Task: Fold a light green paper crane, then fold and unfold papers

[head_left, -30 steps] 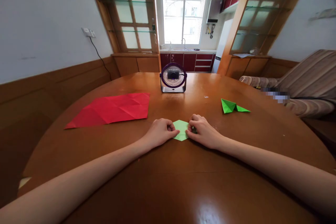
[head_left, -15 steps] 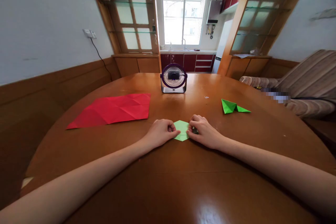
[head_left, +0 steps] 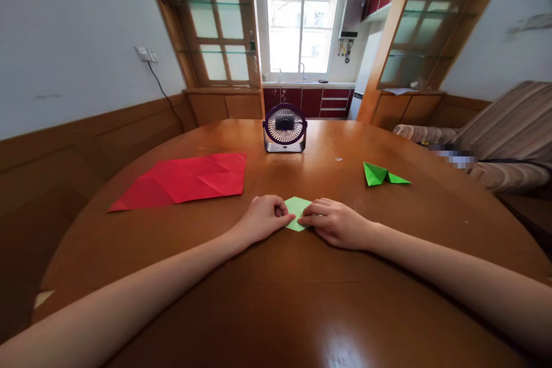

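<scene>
A small piece of light green folded paper (head_left: 296,205), roughly six-sided, lies flat on the table in front of me. My left hand (head_left: 265,217) has its curled fingers and thumb closed on the paper's left corner. Over the right side rests my right hand (head_left: 334,222), fingers together and tips pressing toward the middle of the paper. That hand hides the right corner.
The round wooden table (head_left: 276,310) carries a creased red sheet (head_left: 194,179) at left and a bright green folded paper shape (head_left: 379,175) at right. A small purple fan (head_left: 284,128) stands at the back. A striped armchair (head_left: 509,126) is beyond the right edge.
My right hand has shifted a little left across the light green paper, its fingers straightening from a curled pinch to lie over it. The left hand stays in place.
</scene>
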Tool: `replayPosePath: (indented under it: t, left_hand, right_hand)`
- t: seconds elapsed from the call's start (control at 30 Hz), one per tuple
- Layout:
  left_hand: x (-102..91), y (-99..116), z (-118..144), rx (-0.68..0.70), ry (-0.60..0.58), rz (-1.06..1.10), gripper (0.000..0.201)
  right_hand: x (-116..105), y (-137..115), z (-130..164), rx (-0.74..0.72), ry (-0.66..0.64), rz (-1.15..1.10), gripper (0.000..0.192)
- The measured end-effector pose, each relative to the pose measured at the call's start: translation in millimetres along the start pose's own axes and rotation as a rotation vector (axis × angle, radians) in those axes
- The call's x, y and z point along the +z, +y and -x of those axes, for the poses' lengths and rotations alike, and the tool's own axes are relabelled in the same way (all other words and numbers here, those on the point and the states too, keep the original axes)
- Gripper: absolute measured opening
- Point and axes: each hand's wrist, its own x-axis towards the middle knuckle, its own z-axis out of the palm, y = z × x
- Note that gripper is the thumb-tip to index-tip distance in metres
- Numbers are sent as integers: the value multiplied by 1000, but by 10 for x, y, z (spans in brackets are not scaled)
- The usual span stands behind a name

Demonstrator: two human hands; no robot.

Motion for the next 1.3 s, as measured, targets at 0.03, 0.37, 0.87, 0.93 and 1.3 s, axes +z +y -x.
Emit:
replayPosePath:
  t: [0.03, 0.37, 0.87, 0.93, 1.3]
  left_hand:
    - [2, 0, 1, 7, 7, -5, 25]
    - [-82, -144, -100, -6, -35, 23, 31]
    - [-422, -263, -153, -73, -285, 23, 38]
    - [-448, -270, -152, -73, -286, 36, 40]
    - [-336, -246, -22, 166, -165, 76, 23]
  right_hand:
    - [-12, 3, -9, -3, -27, 17, 33]
    - [-113, 33, -51, -67, -144, 81, 33]
    - [-228, 205, 89, -111, -119, -139, 30]
    - [-251, 249, 117, -125, -115, -175, 29]
    - [-234, 350, 188, -143, -56, -265, 27]
